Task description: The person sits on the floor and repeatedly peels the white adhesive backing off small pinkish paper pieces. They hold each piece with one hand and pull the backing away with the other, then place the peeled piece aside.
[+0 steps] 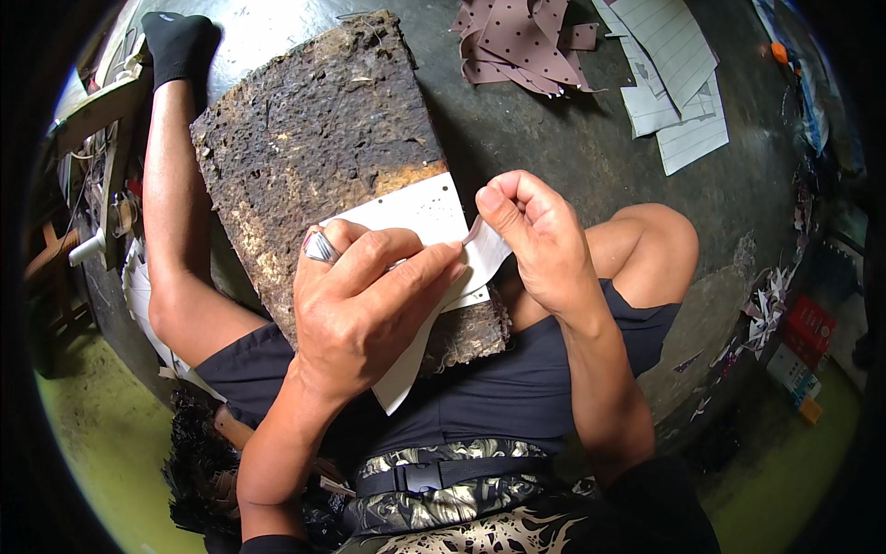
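A thin white piece with small dark dots [420, 210] lies across the near right part of a thick, rough, dark slab [314, 120]. My left hand [355, 286] bends over this piece, fingers closed on it and one fingertip at its lifted fold; the thumb is mostly hidden. A large silver ring [320, 247] sits on one left finger. To the right, my right hand [544, 240] pinches the raised end of a white flap [486, 254] between thumb and fingers, with a narrow pinkish edge showing. Another white portion [403, 377] hangs below my left hand over the slab's near side.
The slab rests between my legs on the dark floor [572, 138]. Beyond it lie mauve pieces with dark dots [526, 42] and several lined white sheets [678, 83]. Paper scraps [766, 305] and a red box [809, 325] are at the right; a wooden frame [101, 115] stands left.
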Motion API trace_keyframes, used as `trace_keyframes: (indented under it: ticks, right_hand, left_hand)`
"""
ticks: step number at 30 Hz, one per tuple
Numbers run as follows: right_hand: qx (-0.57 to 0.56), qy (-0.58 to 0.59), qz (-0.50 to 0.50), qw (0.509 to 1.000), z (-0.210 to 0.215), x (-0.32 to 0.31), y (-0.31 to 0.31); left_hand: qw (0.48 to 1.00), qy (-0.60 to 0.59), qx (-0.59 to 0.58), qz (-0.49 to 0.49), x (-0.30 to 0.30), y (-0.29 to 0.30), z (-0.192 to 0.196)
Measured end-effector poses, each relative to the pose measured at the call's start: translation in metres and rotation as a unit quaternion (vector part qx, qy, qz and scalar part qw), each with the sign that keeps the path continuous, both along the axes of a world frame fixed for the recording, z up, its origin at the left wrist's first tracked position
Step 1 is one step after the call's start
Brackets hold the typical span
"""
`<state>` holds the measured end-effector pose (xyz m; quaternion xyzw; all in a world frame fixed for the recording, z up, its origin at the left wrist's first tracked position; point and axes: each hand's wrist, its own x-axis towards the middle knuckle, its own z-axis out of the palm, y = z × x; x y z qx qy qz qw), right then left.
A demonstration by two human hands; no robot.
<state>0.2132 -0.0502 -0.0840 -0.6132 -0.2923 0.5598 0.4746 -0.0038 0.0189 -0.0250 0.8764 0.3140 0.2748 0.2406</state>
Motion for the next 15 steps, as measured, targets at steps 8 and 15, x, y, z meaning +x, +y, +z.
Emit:
trace_keyframes:
  ticks: [8, 15]
  right_hand:
    - [-0.001, 0.005, -0.013, 1.000, -0.013, 0.006, 0.001]
    - [-0.030, 0.003, 0.017, 0.999, -0.016, 0.014, 0.002]
  left_hand:
    - [1.000, -0.007, -0.008, -0.004, 0.000, 0.001, 0.000]
    - [1.000, -0.006, -0.007, -0.005, 0.000, 0.002, 0.001]
